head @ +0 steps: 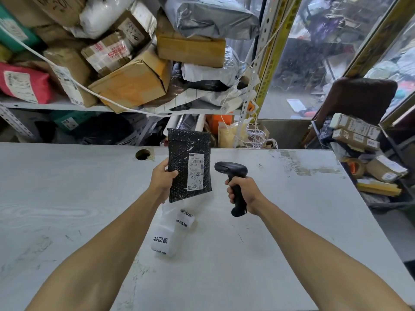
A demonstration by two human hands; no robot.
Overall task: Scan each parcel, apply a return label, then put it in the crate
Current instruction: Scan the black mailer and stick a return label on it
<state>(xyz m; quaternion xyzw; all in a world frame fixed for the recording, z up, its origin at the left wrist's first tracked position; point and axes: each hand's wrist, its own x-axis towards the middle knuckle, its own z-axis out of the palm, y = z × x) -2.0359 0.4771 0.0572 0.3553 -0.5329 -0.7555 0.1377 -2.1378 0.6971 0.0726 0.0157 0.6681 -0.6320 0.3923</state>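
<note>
Black bubble parcel (189, 164) is held up over the far middle of the white table (67, 198). It stands upright, with a white shipping label (195, 172) facing us. Its top edge reaches past the table's back edge. The table top around it is wide and bare on both sides.

The left hand (162, 178) grips the parcel by its left edge, thumb on the front and fingers behind. The arm is stretched out straight. The right hand (243, 193) is curled tight around the handle of a black scanner (233, 187). The scanner's head is near the parcel's right edge and not touching it. I cannot tell just where it aims.

Under the parcel, a roll of white return labels (164, 241) lies on the table, with a loose strip (185, 217) curling up beside it. A round hole (143, 154) sits near the table's back edge, left of the parcel.

Behind the table, a shelf (45, 105) is piled with brown boxes (132, 84) and grey bags (213, 16). A white cord (67, 74) hangs across them. On the right, a rack (390, 142) holds small boxes (354, 133) and a tape roll (356, 168), just past the table's right edge.
</note>
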